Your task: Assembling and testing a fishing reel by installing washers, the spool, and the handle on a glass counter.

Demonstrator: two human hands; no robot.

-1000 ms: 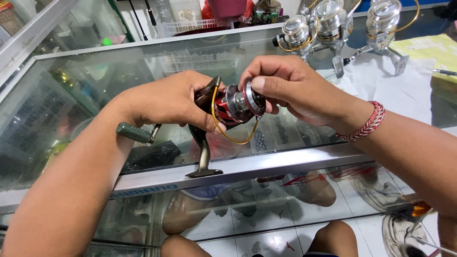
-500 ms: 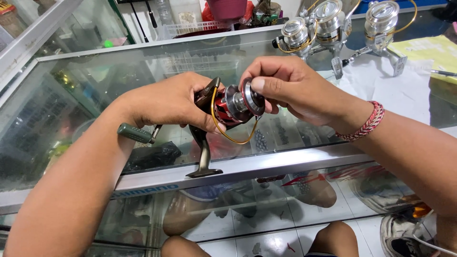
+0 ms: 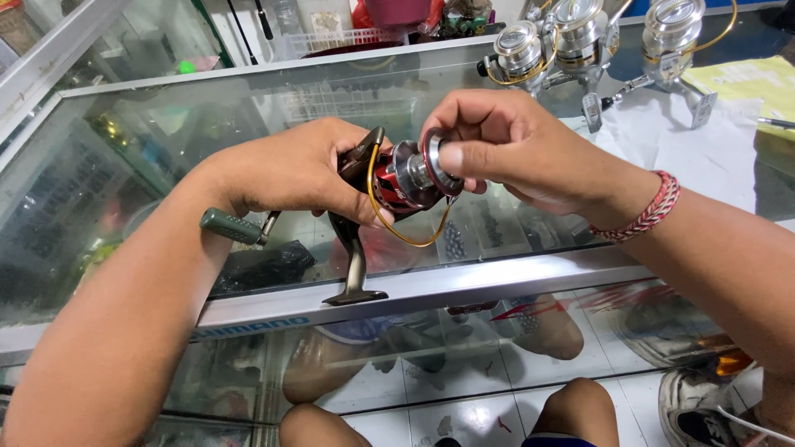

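I hold a red and dark spinning fishing reel (image 3: 396, 186) above a glass display counter (image 3: 166, 132). My left hand (image 3: 286, 170) wraps around the reel's body; its green handle knob (image 3: 230, 226) sticks out to the left and its foot (image 3: 354, 290) hangs down. My right hand (image 3: 497, 141) pinches the silver spool cap (image 3: 439, 161) at the reel's front with thumb and fingers. A gold bail wire (image 3: 397, 232) loops below the spool. A red braided bracelet (image 3: 642, 211) is on my right wrist.
Three silver reels (image 3: 571, 37) with gold bails stand at the counter's back right on a white cloth (image 3: 712, 149). A yellow paper (image 3: 758, 83) lies at the far right. A metal counter edge (image 3: 464, 285) runs across below the hands. My knees and a shoe show underneath.
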